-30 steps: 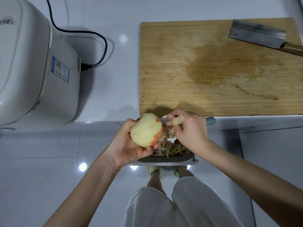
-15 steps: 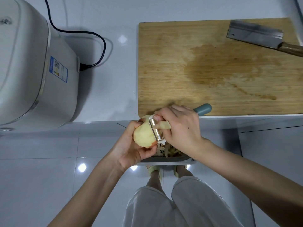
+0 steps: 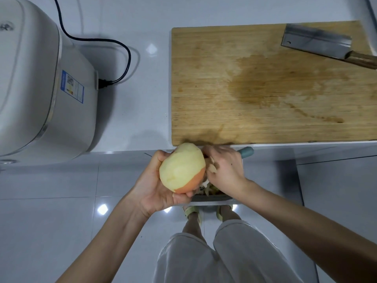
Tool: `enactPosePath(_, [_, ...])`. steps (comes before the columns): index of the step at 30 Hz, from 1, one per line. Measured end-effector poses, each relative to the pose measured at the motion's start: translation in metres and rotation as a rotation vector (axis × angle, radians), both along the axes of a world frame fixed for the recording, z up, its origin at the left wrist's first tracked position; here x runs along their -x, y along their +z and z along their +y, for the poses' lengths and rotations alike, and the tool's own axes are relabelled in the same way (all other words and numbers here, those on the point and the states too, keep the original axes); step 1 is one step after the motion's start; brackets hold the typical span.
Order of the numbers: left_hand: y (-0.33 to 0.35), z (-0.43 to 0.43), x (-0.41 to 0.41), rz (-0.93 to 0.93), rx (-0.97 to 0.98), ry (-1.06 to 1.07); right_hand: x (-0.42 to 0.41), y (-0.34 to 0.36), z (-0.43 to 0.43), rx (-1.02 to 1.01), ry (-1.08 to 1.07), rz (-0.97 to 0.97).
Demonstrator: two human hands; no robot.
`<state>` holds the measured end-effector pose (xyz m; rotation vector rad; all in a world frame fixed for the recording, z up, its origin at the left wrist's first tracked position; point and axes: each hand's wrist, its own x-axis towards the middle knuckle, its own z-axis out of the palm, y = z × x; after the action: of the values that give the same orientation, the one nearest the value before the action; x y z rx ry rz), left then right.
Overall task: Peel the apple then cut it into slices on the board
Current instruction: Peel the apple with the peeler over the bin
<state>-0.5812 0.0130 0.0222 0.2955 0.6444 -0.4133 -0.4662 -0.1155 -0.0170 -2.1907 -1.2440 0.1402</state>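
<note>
**Clearing another strip, with red skin left at the apple's lower end**

Sitting at the counter's left edge, the rice cooker (image 3: 40, 78) plays no part in this. My left hand (image 3: 155, 184) is just off the counter's front edge, fingers curled up under the apple (image 3: 181, 168) and gripping it from below. Half a second ago the peeler blade lay across the top of the fruit. Now that stroke is done and pale flesh faces up. Only a band of red skin remains at the end nearest me.

My right hand (image 3: 226, 170) has slid off to the apple's right side and touches it. Its fingers are wrapped round the peeler (image 3: 247, 151), whose teal handle tip pokes out. The blade is hidden and the fingers are blurred. Below them the bin (image 3: 212, 198) holds the fallen peelings.

I judge the peeling nearly finished: a turn of the fruit and a few more passes should clear the red band. The board (image 3: 265, 88) lies along the counter's front edge toward the right, bare but for a damp patch. The cleaver (image 3: 318, 43) rests at its far right corner, and slicing has not begun.
</note>
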Motion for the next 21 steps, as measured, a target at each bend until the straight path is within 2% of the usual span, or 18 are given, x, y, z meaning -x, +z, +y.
enactPosePath(4, [-0.005, 0.005, 0.001, 0.016, -0.037, 0.045, -0.002, -0.003, -0.005, 0.134, -0.018, 0.024])
enactPosePath(9, [-0.018, 0.010, 0.010, 0.143, -0.096, 0.122, -0.007, 0.002, 0.001, 0.628, -0.027, 0.072])
enactPosePath(14, [-0.025, 0.011, 0.012, 0.173, -0.073, 0.190, -0.008, 0.003, 0.005, 1.051, 0.126, -0.158])
enactPosePath(17, [-0.026, 0.009, 0.011, 0.203, -0.042, 0.203, -0.011, 0.003, 0.002, 0.973, 0.109, -0.108])
enactPosePath(21, [-0.025, 0.008, 0.008, 0.294, -0.025, 0.221, -0.019, 0.001, -0.003, 0.548, -0.030, 0.106])
